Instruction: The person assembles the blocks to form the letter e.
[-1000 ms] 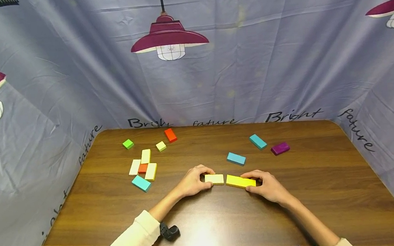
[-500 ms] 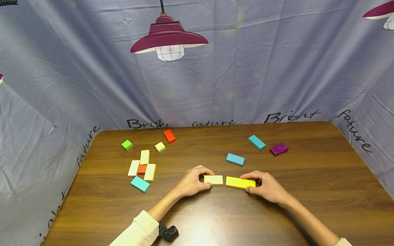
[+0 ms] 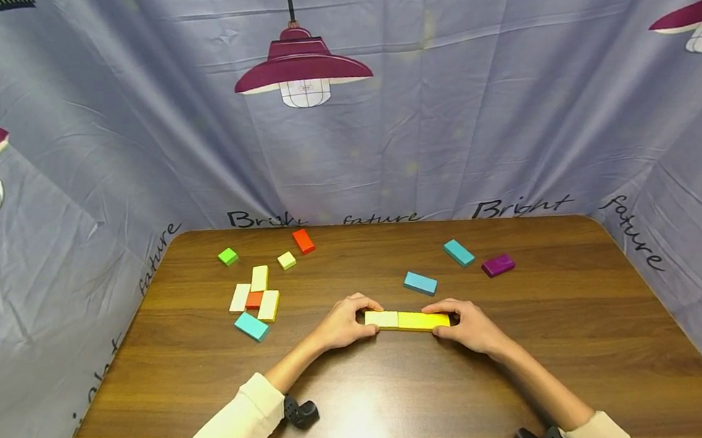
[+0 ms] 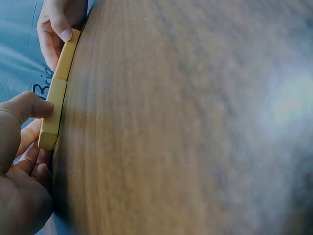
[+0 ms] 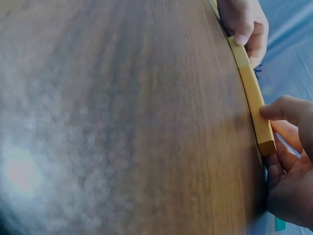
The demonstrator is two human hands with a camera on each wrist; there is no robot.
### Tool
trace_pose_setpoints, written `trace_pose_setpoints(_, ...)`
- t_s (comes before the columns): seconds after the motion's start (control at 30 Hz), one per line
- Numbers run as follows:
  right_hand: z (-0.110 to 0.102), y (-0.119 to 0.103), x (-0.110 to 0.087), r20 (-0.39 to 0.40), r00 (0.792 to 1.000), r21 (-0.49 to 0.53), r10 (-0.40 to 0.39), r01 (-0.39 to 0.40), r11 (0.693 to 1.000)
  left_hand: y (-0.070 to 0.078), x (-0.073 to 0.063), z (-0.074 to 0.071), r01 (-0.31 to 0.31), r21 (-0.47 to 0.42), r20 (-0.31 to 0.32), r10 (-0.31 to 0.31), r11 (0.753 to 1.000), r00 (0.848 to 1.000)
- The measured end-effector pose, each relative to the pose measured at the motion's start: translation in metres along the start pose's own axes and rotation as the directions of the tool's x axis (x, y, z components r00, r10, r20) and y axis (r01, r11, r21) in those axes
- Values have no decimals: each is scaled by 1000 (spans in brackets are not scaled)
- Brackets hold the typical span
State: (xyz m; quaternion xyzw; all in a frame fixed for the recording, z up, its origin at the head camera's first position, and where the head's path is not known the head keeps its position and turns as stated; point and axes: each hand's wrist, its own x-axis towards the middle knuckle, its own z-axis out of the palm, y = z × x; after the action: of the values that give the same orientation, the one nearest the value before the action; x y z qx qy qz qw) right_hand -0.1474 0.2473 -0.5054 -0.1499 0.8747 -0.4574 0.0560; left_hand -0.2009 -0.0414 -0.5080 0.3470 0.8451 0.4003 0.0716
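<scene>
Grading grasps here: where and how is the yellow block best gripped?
The yellow block is probably best pinched across its long sides at the right end, coming from the right: it's long and narrow, and its left end meets the pale block.

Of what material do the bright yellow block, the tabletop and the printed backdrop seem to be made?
Bright yellow block: probably wood with smooth paint, by its even colour and crisp edges; plastic remains possible.
Tabletop: wood or wood-look laminate, smooth and glossy, by its brown grain and bright reflection.
Printed backdrop: apparently thin fabric with a slight sheen, by its soft folds and creases.
</scene>
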Motion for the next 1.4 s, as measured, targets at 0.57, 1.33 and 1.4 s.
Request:
trace_pose_setpoints(0.57, -1, 0, 1, 10, 1000, -2, -20, 20, 1000, 1, -2, 3, -2, -8, -36, 2, 1000, 999)
trace_pose_setpoints(1.33, 2, 2, 1, -10, 1000, -19, -22, 21, 1000, 4, -1, -1, 2, 26, 3, -2, 1000, 1000)
trace_pose_setpoints(1.4, 1, 1, 1, -8, 1000, -14, -13, 13, 1000, 3, -1, -1, -1, 33, 9, 1, 999, 1000)
